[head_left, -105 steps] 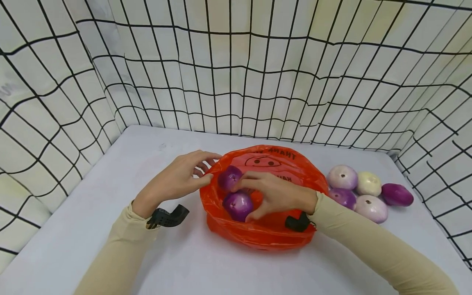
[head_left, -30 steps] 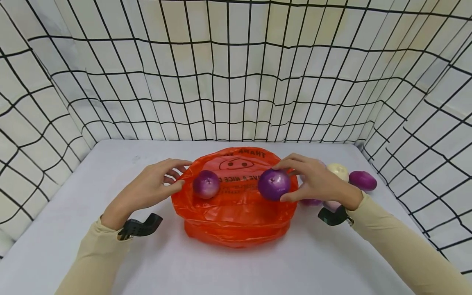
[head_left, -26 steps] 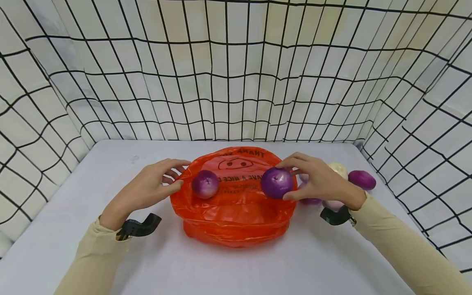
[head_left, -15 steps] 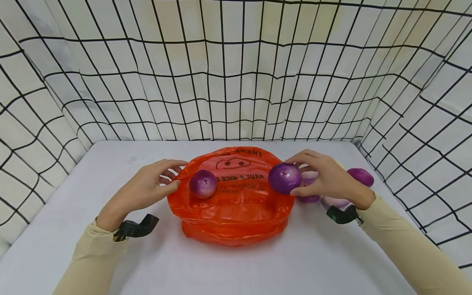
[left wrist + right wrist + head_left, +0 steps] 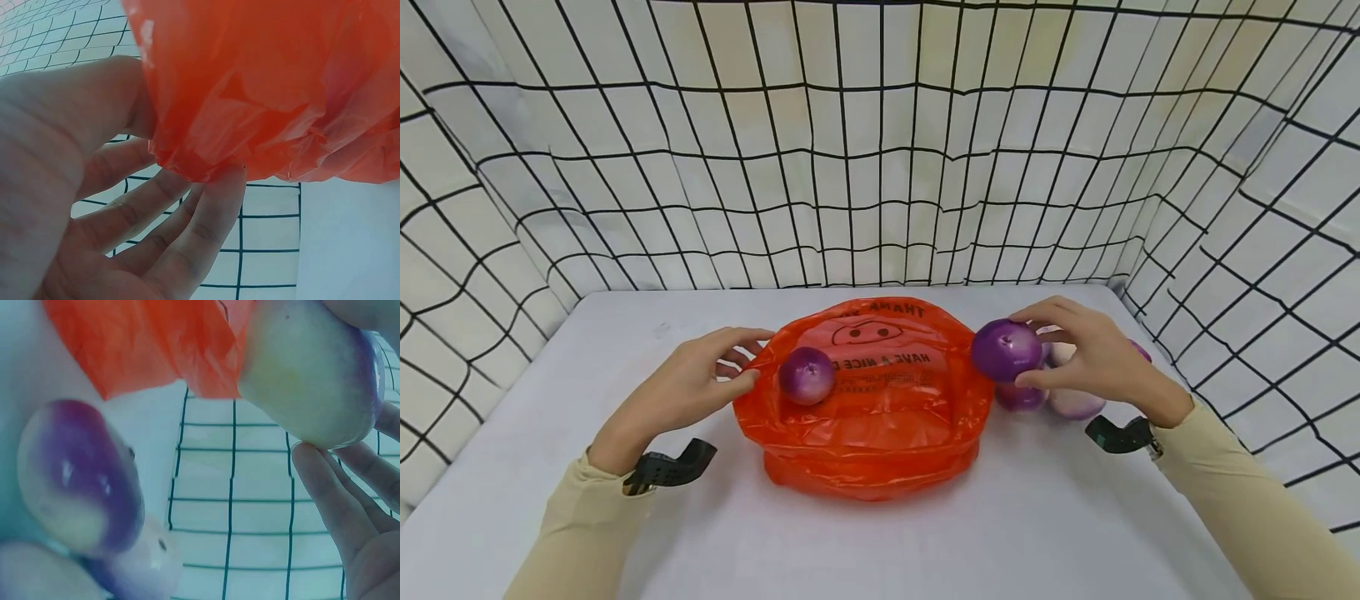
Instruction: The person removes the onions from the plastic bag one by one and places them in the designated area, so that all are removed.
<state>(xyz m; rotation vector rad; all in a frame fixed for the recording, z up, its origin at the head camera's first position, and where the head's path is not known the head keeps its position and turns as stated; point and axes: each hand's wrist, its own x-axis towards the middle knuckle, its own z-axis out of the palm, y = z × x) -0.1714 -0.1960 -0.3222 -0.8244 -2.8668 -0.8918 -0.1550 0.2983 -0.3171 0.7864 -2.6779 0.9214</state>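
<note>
A red plastic bag (image 5: 880,467) with dark printing stands with its mouth open on the table. My left hand (image 5: 703,379) pinches its left rim; in the left wrist view, thumb and fingertips meet the red film. Inside the bag, near that rim, lies one purple onion (image 5: 807,376). My right hand (image 5: 1090,354) holds another purple onion (image 5: 1006,350) by its side, fingers above and thumb below, just over the bag's right rim. The pale underside of this held onion (image 5: 306,375) shows in the right wrist view.
Several purple and pale onions (image 5: 1075,403) lie grouped on the white table (image 5: 880,546) at the right, partly hidden behind my right hand. A black wire grid (image 5: 880,179) over white sheeting encloses the back and sides.
My right hand has lifted the onion from inside the bag and carried it right, past the rim. The left hand stays at the left rim. The view has shifted slightly.
</note>
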